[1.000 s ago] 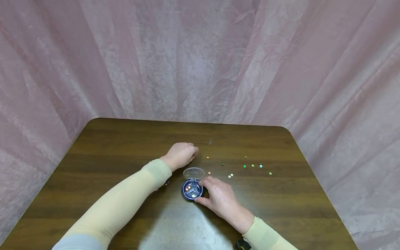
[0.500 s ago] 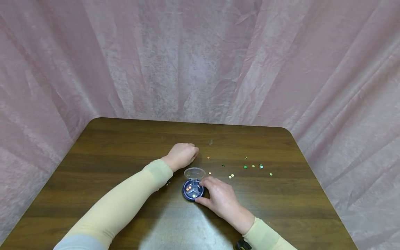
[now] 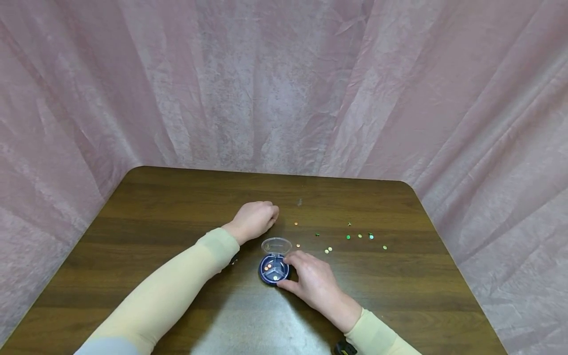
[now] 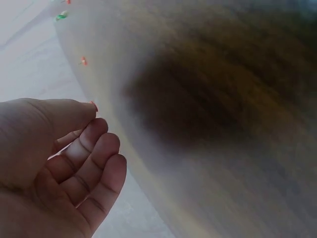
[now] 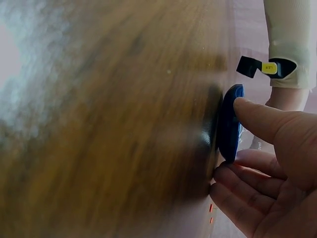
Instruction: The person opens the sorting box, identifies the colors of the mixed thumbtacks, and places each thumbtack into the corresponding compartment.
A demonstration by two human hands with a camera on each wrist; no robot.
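Observation:
A round blue pill case point(image 3: 273, 269) stands on the table with its clear lid point(image 3: 276, 245) raised. Two orange thumbtacks point(image 3: 267, 267) share one compartment, and a pale one point(image 3: 275, 278) lies in another. My right hand point(image 3: 312, 281) grips the case by its right side, thumb in front and fingers behind; the right wrist view shows the thumb on the blue rim point(image 5: 230, 124). Beyond the case is my left hand point(image 3: 253, 220), held just above or on the table. Its thumb and index finger pinch a small orange thumbtack point(image 4: 94, 106), mostly hidden by the thumb.
Two loose orange thumbtacks point(image 3: 298, 245) lie right of the lid. Farther right, several green and yellow thumbtacks point(image 3: 348, 237) are scattered, with a pale blue one point(image 3: 371, 237) among them. Pink curtains point(image 3: 284, 88) hang behind the wooden table point(image 3: 177, 197).
My left hand has shifted slightly to the left, away from the loose orange thumbtacks. The right hand and the pill case stay in place.

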